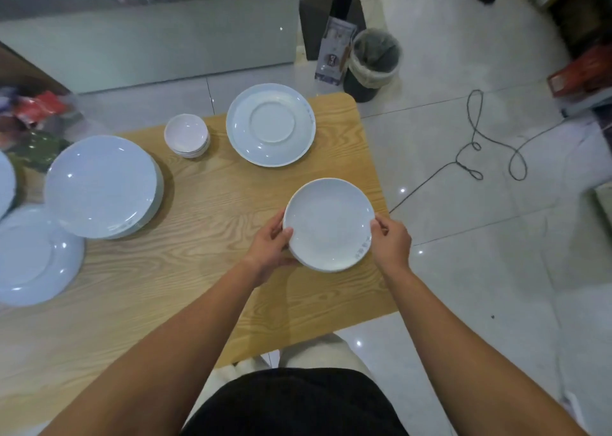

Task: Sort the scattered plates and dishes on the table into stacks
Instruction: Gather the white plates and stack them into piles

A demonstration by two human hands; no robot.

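Centrally, right of middle, both hands grip a small round white plate (328,223), perhaps atop others: left hand (271,247) and right hand (392,242) fingers clasp opposite rims above the wooden counter (205,203).

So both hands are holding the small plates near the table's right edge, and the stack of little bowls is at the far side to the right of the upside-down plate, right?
Not quite. The head view shows the stack of little bowls left of the upside-down plate. Otherwise yes: left hand and right hand hold the small plates near the table's right edge.

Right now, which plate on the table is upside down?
The plate at the far edge, right of the small bowls: its raised foot ring faces up. The other plates show smooth hollow faces.
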